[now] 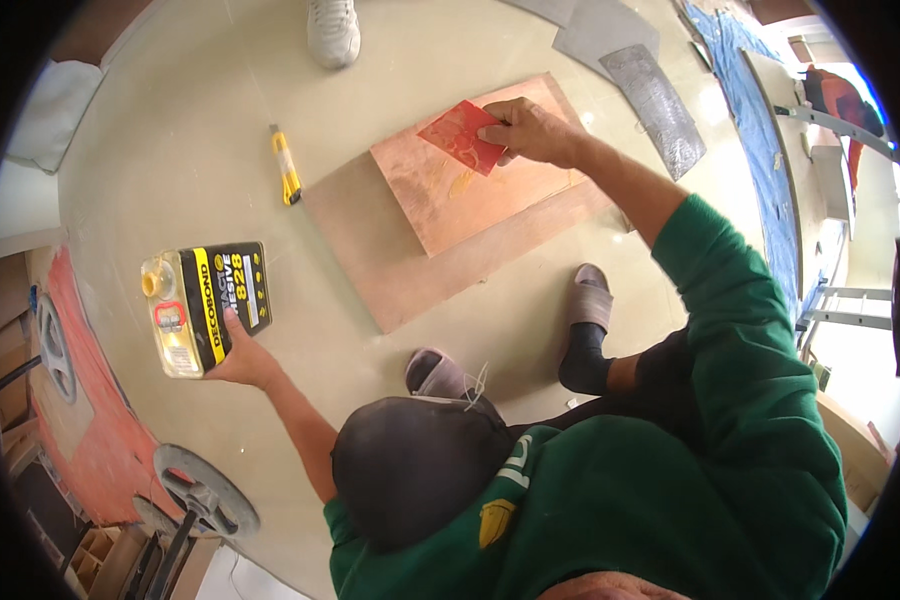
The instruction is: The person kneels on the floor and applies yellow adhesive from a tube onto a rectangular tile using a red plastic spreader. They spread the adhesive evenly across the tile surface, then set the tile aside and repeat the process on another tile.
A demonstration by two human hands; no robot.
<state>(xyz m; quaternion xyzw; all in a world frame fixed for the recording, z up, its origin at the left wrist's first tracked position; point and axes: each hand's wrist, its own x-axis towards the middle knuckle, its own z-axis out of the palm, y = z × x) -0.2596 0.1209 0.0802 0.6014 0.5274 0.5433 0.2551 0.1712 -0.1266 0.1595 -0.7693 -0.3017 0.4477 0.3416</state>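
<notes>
My left hand (242, 352) grips a black, yellow and silvery rectangular adhesive can (195, 330) by its near side, thumb on the label. The can's spout is smeared with yellow; I cannot tell whether its base rests on the floor. Between the thumb and fingers of my right hand (532, 132) is a thin red plastic spreader (455, 135). It is held over a smaller wooden board (420, 195), which carries a patch of yellowish adhesive (460, 183). That board lies at an angle on top of a larger board (370, 285).
A yellow utility knife (286, 165) lies on the floor left of the boards. Grey sheets (656, 110) are at the far right, beside a blue sheet (760, 150). A person's white shoe (333, 35) stands at the far edge. Wheels (205, 490) and a red panel (85, 400) are at the left.
</notes>
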